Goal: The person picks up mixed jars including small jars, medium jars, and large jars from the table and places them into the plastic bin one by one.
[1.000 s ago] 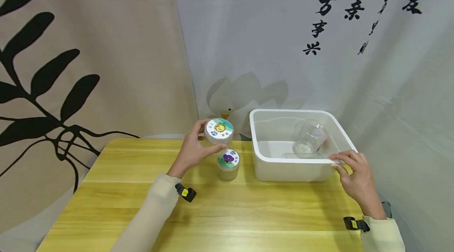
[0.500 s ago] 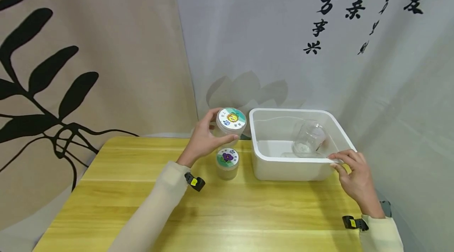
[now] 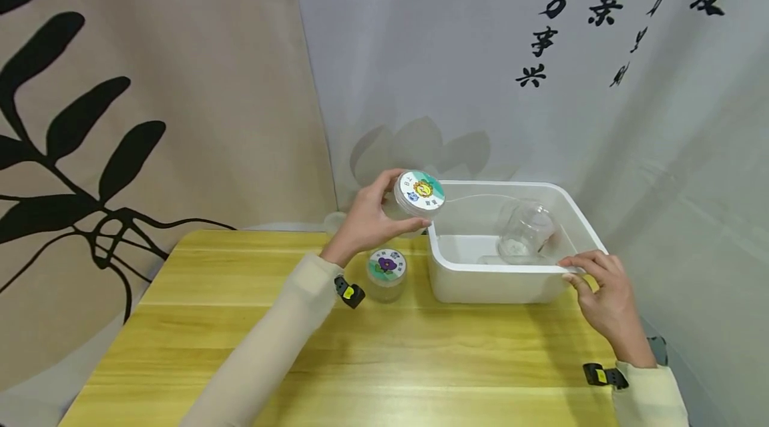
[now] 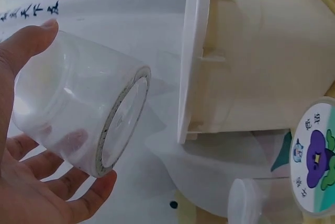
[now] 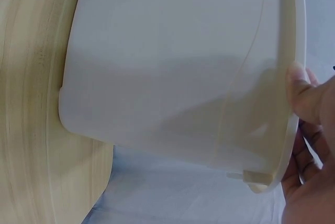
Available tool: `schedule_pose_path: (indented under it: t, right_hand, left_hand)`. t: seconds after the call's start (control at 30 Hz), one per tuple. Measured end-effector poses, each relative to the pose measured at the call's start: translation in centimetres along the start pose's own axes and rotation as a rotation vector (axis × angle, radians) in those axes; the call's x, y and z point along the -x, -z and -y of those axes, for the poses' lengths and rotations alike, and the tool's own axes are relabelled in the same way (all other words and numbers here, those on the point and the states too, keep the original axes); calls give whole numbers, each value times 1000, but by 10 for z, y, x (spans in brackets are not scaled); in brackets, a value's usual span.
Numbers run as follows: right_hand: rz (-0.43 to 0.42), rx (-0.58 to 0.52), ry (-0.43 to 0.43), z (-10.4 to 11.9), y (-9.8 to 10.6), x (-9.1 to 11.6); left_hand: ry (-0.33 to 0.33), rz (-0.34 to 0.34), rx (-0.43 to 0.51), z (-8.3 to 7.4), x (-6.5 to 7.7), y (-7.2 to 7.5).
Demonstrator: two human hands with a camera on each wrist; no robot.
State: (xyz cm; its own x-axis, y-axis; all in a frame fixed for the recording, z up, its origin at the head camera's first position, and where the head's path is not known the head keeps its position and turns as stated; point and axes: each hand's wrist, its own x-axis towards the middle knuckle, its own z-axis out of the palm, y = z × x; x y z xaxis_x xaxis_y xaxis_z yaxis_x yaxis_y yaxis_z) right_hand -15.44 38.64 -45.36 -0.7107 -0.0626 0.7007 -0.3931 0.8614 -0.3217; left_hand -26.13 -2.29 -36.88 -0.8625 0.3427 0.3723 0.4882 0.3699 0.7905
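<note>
My left hand (image 3: 368, 223) grips a clear plastic jar (image 4: 86, 103) whose white and green lid (image 3: 422, 191) carries a yellow flower. It is raised beside the left rim of a white plastic bin (image 3: 492, 285), tilted, with its base towards the bin in the left wrist view. Thumb and fingers of my right hand (image 3: 603, 300) pinch the bin's front right rim, as the right wrist view (image 5: 311, 145) also shows. Inside the bin a clear jar (image 3: 525, 233) lies on its side. A second lidded jar with a purple flower (image 3: 386, 267) stands upright on the table, left of the bin.
Behind my left wrist, part of another clear container (image 3: 333, 222) shows at the back edge of the wooden table (image 3: 420, 360). Printed curtains (image 3: 240, 80) hang close behind the table and the bin.
My left hand has lifted the yellow-flower jar and carried it right, from behind the purple-flower jar to the bin's left rim. My right hand keeps its hold on the rim.
</note>
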Motion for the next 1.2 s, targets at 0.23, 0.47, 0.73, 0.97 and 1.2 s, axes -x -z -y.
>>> schedule_pose_path:
  t: [0.23,0.47,0.73,0.97,1.2]
  right_hand:
    - [1,-12,0,1,0,0]
    - [4,-12,-4,0,0,0]
    - [7,-17,-11,0,0,1]
    - [6,-12,-11,1,0,2]
    - [8,2,-8,2,1,2]
  left_hand:
    - [-58,23,-60,-9,-10,-4]
    - [-73,74,-98,-19,-18,-8]
    - [-63,139,-95,-27,-28,-18]
    - [-82,200,-114,-29,-34,-26]
    - [-89,231,-179,-30,-38,-34]
